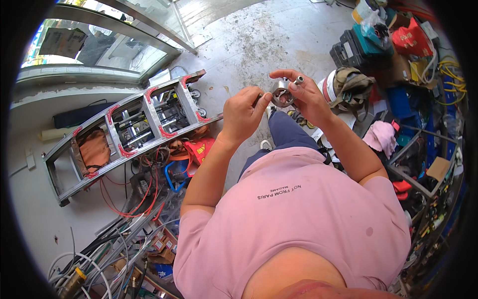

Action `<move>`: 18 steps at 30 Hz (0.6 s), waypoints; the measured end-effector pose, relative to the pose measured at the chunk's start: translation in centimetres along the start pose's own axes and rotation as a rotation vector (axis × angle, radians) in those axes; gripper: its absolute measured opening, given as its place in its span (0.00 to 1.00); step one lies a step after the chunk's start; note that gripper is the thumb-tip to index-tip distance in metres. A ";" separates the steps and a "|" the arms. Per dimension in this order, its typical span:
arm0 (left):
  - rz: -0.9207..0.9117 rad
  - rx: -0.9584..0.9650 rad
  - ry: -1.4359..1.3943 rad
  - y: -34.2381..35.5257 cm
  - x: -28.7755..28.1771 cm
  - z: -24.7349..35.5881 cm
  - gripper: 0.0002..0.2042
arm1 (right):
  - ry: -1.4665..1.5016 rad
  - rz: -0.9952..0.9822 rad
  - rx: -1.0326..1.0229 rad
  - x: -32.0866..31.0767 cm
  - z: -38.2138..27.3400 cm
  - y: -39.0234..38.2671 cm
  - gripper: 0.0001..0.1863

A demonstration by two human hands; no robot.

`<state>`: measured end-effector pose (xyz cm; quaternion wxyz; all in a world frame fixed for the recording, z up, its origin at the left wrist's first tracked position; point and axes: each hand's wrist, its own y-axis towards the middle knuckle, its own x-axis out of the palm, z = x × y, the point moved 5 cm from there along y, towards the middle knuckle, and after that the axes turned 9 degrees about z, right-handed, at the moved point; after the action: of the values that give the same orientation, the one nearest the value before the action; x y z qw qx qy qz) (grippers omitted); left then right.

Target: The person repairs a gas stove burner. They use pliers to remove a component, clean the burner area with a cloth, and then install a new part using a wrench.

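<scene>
In front of my chest, my right hand point(306, 94) is closed round a round steel tool head point(283, 88) with an open middle and a short metal stub point(298, 79) on top, its index finger curved over it. Just left of it, my left hand point(244, 112) is closed, thumb and fingers pinched on a small dark piece that is mostly hidden; its thumb tip reaches the side of the steel head.
An aluminium ladder point(149, 113) lies at left beside tangled red hoses point(119, 207), cables and a glass door point(109, 45). At right are a khaki bag point(351, 89), toolboxes point(343, 52), a pink cloth point(378, 137), a metal frame and assorted clutter. Stained floor point(234, 45) lies ahead.
</scene>
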<state>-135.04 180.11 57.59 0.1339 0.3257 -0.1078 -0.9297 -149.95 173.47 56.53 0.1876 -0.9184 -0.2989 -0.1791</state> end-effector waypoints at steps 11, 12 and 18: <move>0.078 -0.161 0.038 26.2 -2.0 -12.1 0.10 | -0.015 -0.146 0.024 -2.6 -8.0 30.7 0.20; 0.067 -0.188 0.065 28.8 -2.3 -12.9 0.09 | -0.044 -0.157 0.020 -2.7 -9.2 33.3 0.20; 0.200 -0.195 -0.059 42.2 -4.2 -19.3 0.08 | -0.086 -0.197 0.041 -3.3 -13.4 48.9 0.21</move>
<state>-112.11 139.56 57.40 0.2538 0.2712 -0.0529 -0.9270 -125.25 129.13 55.10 0.1747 -0.8873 -0.3991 -0.1512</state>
